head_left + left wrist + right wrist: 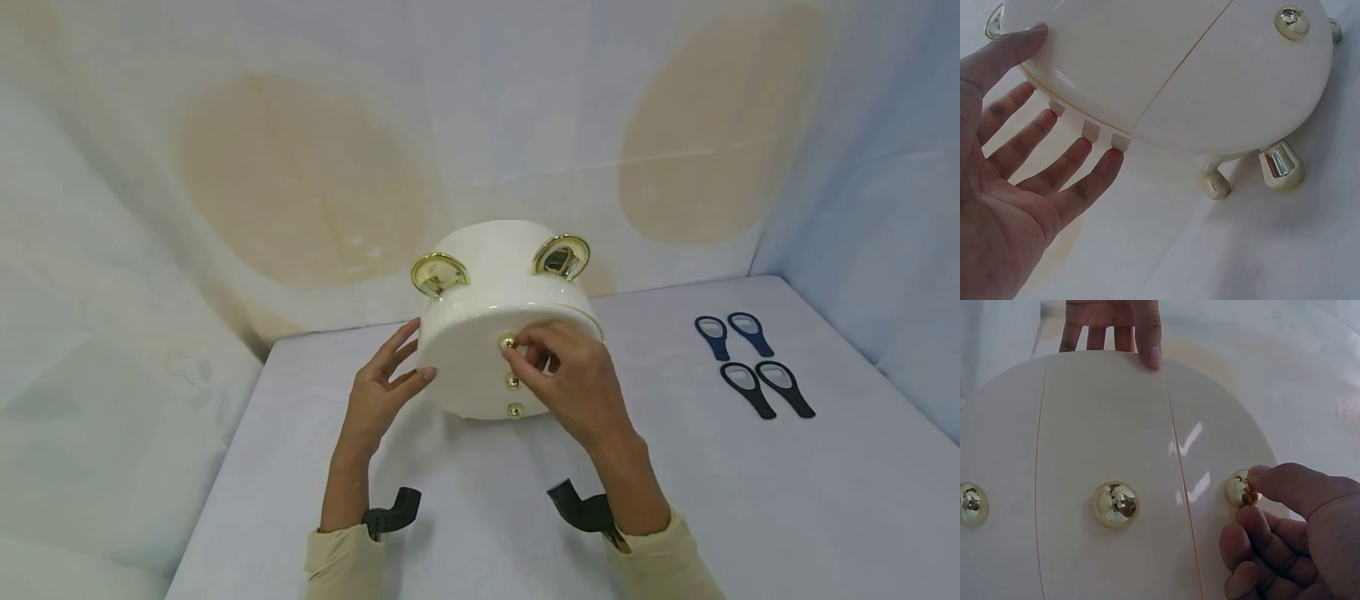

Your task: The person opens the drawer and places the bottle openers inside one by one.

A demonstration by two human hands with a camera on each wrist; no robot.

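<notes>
- Gold feet [1280,165] beneath the glossy cream round box [480,333] are shown only by the left wrist view.
- The box is tipped on its side on the grey table [465,492].
- Its edge is steadied by the left hand [382,387], fingers straight.
- The topmost gold knob [1240,489] is pinched by the right hand [573,383].
- Four dark looped tools [753,362] lie well apart.

My left hand [378,390] is raised on the left with its fingers [1060,165] straight and spread and the thumb laid flat, nothing gripped. My right hand [573,379] reaches in from the near right, thumb and forefinger [1291,487] pinched together, the other fingers curled under, as far as I can tell. Both forearms run up from pale sleeves [345,562].
</notes>
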